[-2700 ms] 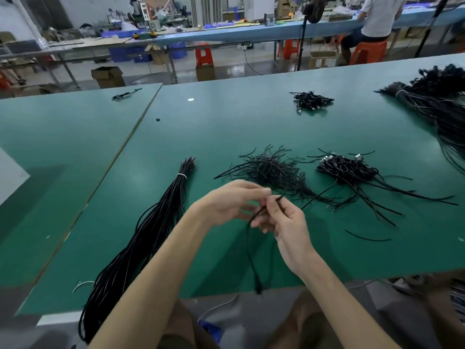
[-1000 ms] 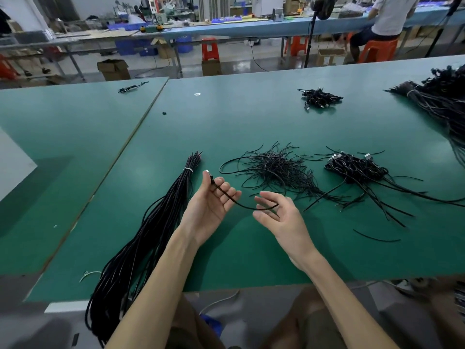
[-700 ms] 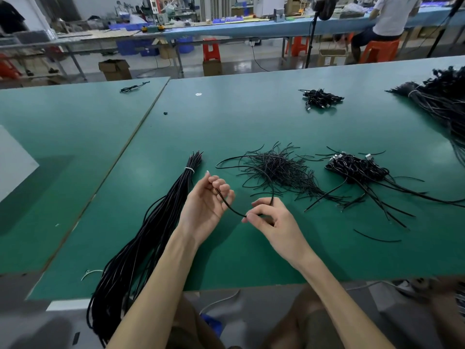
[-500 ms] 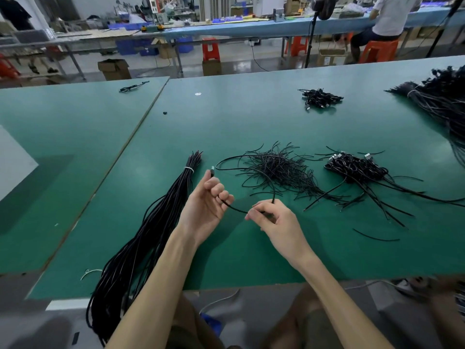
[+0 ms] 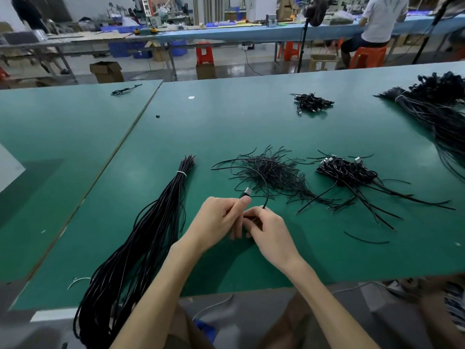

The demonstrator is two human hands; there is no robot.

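**Q:** Where is the cable at this moment?

**A:** The black cable (image 5: 266, 195) is off the surface, held in both hands above the near middle of the green table (image 5: 226, 122). Its metal plug (image 5: 247, 191) sticks out past the left thumb tip and points away from the person.

**Q:** State of the hands?

**A:** The left hand (image 5: 216, 220) is back-up with its fingers curled. Thumb and forefinger pinch the cable just under the plug. The right hand (image 5: 273, 233) also has curled fingers and pinches the cable further along. From its forefinger a stretch of cable rises and arcs back over the loose pile of short black wires (image 5: 274, 172). The two hands are drawn together, and as far as the view shows the fingers are touching.

**Q:** What differs from half a second ago?

**A:** Half a second ago the hands were apart, with a short run of cable showing between them and the left palm facing up. Now that gap is closed and the left hand has rolled over. The plug has come nearer the person and further right. One second ago both hands lay open with the cable strung across the fingers.

**Q:** And the surroundings?

**A:** They have not moved. The tied bundle of long cables (image 5: 156, 222) lies left of the hands and runs off the near edge. The heap of coiled cables (image 5: 347, 172) sits right of the wire pile.
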